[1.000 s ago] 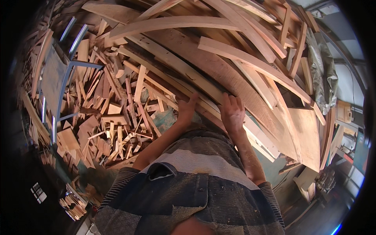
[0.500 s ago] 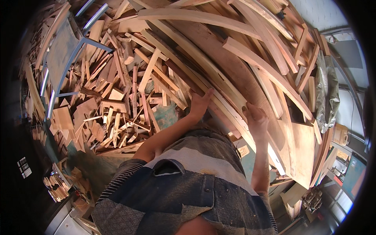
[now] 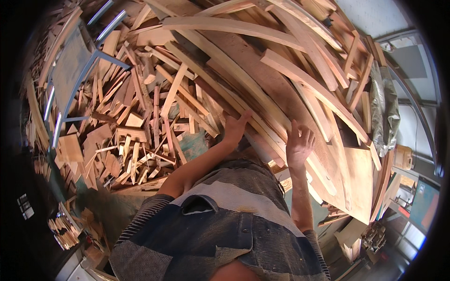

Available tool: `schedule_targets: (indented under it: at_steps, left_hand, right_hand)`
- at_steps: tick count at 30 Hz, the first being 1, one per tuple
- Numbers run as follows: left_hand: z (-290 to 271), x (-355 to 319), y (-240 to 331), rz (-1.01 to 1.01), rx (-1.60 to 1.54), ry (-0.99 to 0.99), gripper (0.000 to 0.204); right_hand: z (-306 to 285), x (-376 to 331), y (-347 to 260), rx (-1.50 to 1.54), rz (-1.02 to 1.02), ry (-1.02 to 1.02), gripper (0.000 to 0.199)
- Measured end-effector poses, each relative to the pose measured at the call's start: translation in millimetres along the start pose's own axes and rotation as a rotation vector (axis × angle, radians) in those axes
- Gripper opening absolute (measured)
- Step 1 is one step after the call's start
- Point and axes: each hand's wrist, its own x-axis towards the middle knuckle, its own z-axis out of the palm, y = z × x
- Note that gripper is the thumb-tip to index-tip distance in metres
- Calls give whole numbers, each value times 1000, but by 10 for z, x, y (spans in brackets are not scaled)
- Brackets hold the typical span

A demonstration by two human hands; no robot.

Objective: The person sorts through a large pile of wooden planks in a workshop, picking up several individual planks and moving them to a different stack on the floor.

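One blue metal frame (image 3: pixel 112 59) is at the left, beside many wood scraps (image 3: pixel 132 134). To the right of them, a long narrow plank (image 3: pixel 206 72) runs from far left to near right. The left hand (image 3: pixel 235 128) touches this plank; I cannot tell whether its fingers close around it. The right hand (image 3: pixel 301 145), with fingers loosely spread, holds nothing, near the other boards (image 3: pixel 255 89). Farther right hangs a greyish cover (image 3: pixel 385 110).

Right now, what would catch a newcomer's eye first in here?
The jumbled heap of small wood offcuts filling the left side, probably. Then the long boards lying crisscross at the upper right, and the blue-grey metal frame at the heap's left. In the middle, the left hand and right hand are at long, narrow strips.
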Motion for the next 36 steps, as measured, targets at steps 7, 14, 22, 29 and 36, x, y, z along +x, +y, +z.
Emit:
schedule_targets:
  at_steps: [7,14,22,29,36]
  left_hand:
    - [-5,22,-44,72,161,56,67]
    - [53,-46,81,60,232,80,72]
    - [73,-41,66,89,215,34,87]
    - [-44,125,-213,77,229,77,87]
    - [-27,108,-83,78,256,42,89]
  right_hand:
    - [-29,-89,159,182,131,-14,83]
    - [-1,-78,277,107,171,-32,88]
    - [372,105,718,82,97,110,65]
    - [160,476,1001,178,68,-114,84]
    - [392,234,458,178,0,237,46]
